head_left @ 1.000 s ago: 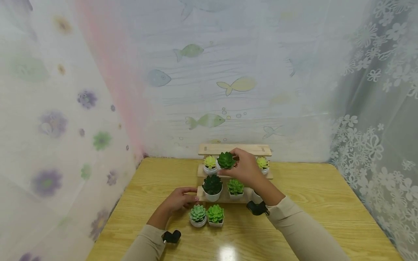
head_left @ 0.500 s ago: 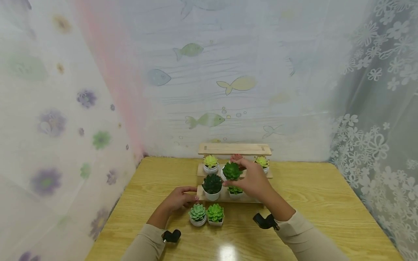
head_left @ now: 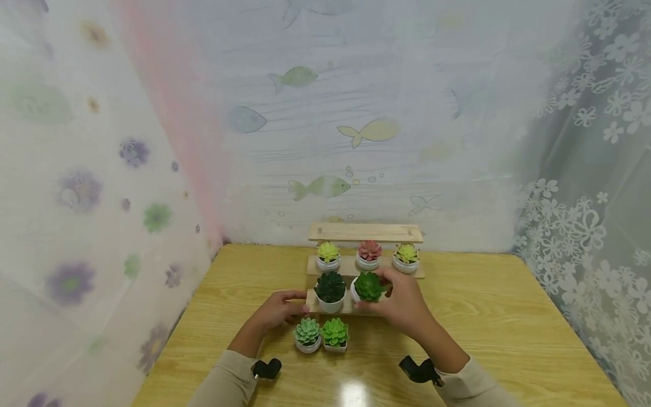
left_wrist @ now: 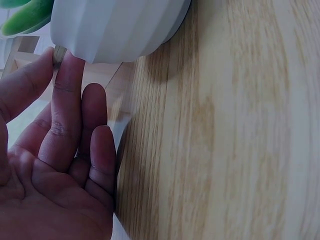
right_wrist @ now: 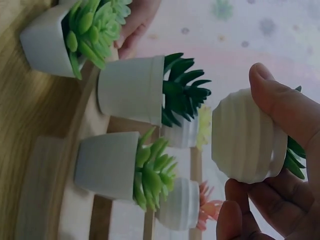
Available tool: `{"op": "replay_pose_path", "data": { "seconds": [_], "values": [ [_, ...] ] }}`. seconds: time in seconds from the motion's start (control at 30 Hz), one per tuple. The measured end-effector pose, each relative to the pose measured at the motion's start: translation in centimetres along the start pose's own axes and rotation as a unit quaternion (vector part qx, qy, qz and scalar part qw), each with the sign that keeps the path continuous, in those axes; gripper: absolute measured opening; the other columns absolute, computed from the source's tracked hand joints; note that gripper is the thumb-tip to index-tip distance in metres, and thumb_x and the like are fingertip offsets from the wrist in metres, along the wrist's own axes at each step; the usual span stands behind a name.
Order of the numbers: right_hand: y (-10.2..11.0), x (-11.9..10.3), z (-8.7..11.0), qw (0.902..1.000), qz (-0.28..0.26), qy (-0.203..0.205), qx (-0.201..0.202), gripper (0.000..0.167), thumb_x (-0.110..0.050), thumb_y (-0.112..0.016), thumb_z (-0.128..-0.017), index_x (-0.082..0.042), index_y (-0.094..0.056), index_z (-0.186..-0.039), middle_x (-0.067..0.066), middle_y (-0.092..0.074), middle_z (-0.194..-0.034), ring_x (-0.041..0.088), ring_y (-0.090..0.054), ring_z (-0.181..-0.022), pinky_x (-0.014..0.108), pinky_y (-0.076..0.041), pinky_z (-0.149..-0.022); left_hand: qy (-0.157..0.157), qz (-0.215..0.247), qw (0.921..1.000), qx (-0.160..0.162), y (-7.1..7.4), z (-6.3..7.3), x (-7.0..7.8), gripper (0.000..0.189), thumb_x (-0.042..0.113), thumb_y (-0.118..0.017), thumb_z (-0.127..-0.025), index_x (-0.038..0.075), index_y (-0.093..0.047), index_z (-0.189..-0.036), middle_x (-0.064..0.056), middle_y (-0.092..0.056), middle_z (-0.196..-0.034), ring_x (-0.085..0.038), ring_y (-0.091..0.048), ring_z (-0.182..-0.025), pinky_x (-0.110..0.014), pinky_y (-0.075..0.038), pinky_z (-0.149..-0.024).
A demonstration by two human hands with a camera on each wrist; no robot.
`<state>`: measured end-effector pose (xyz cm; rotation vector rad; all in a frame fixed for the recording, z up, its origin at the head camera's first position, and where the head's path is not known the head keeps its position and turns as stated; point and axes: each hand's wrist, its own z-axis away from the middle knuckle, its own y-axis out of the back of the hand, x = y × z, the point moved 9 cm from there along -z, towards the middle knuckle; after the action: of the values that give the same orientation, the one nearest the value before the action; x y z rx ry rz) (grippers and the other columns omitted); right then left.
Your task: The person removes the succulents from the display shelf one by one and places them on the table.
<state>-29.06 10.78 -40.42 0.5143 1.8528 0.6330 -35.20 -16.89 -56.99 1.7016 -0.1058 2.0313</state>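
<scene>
My right hand [head_left: 407,302] pinches a green potted succulent [head_left: 368,286] by its white ribbed pot. In the right wrist view this pot [right_wrist: 245,137] is raised off the wooden plant stand [head_left: 363,232], thumb on one side and fingers on the other. In the head view it covers a light green succulent [right_wrist: 155,172] in a square white pot on the lower tier. Left of it stands a dark green succulent [head_left: 330,294]. With thumb and finger, my left hand [head_left: 277,311] pinches the left end of the stand's lower board.
Along the upper tier stand two yellow-green succulents [head_left: 328,257] with a red one [head_left: 369,255] between them. On the table [head_left: 483,316], before the stand, are a pale green succulent [head_left: 307,334] and a bright green one [head_left: 335,334]. Printed curtains surround the table.
My right hand has brought the green succulent down and to the right, from before the upper tier to over the lower one. The red succulent has come into view. My left hand stays put.
</scene>
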Motion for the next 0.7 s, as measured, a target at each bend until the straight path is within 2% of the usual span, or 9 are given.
{"op": "replay_pose_path", "data": {
  "seconds": [0.13, 0.4, 0.7],
  "values": [
    [-0.1, 0.4, 0.8, 1.0000, 0.001, -0.003, 0.000, 0.056, -0.042, -0.099, -0.064, -0.025, -0.070, -0.109, -0.009, -0.070, -0.097, 0.012, -0.065, -0.087, 0.030, -0.055, -0.074, 0.002, -0.001, 1.0000, 0.000, -0.1, 0.1, 0.0, 0.052, 0.026, -0.073, -0.098, 0.002, -0.061, -0.142, -0.009, -0.080, -0.099, -0.016, -0.073, -0.086, -0.034, -0.054, -0.071],
    [-0.8, 2.2, 2.6, 0.9985, 0.001, -0.053, -0.015, 0.062, -0.043, -0.100, -0.062, -0.021, -0.072, -0.113, -0.007, -0.071, -0.101, 0.012, -0.064, -0.085, 0.026, -0.055, -0.073, 0.007, -0.001, 1.0000, 0.000, 0.0, 0.1, 0.3, 0.053, 0.028, -0.073, -0.097, 0.002, -0.061, -0.143, -0.009, -0.080, -0.099, -0.016, -0.073, -0.086, -0.034, -0.054, -0.072],
    [-1.8, 3.0, 4.0, 0.9985, -0.016, -0.049, -0.019, 0.062, -0.034, -0.101, -0.063, -0.025, -0.071, -0.116, -0.012, -0.072, -0.103, 0.010, -0.068, -0.089, 0.026, -0.057, -0.075, 0.004, -0.006, 1.0000, 0.003, 0.0, 0.1, 0.1, 0.054, 0.029, -0.073, -0.097, 0.002, -0.060, -0.142, -0.009, -0.080, -0.099, -0.016, -0.073, -0.087, -0.034, -0.054, -0.072]
  ]
}}
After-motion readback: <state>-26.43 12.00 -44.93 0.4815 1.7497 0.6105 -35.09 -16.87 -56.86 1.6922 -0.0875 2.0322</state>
